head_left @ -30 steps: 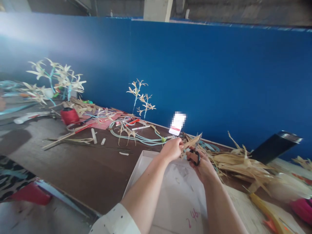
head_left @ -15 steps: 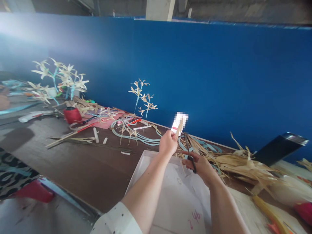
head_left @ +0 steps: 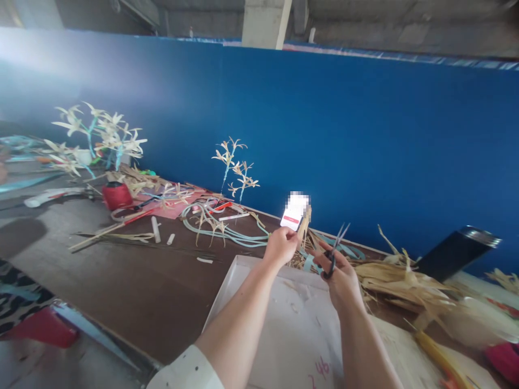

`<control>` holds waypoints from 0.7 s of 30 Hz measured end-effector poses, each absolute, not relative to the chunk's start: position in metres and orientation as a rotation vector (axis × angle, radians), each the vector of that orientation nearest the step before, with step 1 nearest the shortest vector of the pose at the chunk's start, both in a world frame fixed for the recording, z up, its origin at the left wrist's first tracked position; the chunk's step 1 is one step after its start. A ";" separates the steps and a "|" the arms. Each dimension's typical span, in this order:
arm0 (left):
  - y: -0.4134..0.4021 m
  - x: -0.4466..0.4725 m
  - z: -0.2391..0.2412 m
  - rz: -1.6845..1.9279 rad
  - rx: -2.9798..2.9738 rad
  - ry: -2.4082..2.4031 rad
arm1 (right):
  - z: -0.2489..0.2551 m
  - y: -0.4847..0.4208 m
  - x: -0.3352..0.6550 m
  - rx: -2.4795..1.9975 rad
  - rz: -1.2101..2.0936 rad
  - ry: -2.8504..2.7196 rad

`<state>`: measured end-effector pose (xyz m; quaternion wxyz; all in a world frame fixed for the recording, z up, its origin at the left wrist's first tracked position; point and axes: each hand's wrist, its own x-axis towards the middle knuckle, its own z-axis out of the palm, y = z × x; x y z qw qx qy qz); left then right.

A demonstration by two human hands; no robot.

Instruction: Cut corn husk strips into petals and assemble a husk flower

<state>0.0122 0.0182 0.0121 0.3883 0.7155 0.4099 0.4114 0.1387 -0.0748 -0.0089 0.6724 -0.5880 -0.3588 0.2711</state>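
Head camera: I see the left hand [head_left: 281,246] pinching a dry husk strip [head_left: 307,217], which stands up beside the lit phone [head_left: 292,213]; the right hand [head_left: 343,278] grips the scissors [head_left: 333,254] by the handles, blades slightly parted, pointing upward and apart from the strip. Both hands are near the far edge of the white tray [head_left: 292,329]; a heap of husks [head_left: 399,275] lies just right.

In front of you, a big blue wall [head_left: 365,135] runs along the back edge of your brown surface [head_left: 162,292]. Over its top you see a pale post [head_left: 263,24] and dark gray concrete [head_left: 377,29]. Light shines whitest on the wall above the back edge's left end.
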 end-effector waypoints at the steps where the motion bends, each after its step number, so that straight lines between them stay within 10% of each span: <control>1: 0.016 0.014 0.011 1.032 1.857 1.012 | -0.009 -0.074 0.137 -1.298 0.619 -0.795; 21: 0.007 0.019 0.005 0.727 2.028 0.817 | -0.019 -0.067 0.140 -1.243 0.562 -0.757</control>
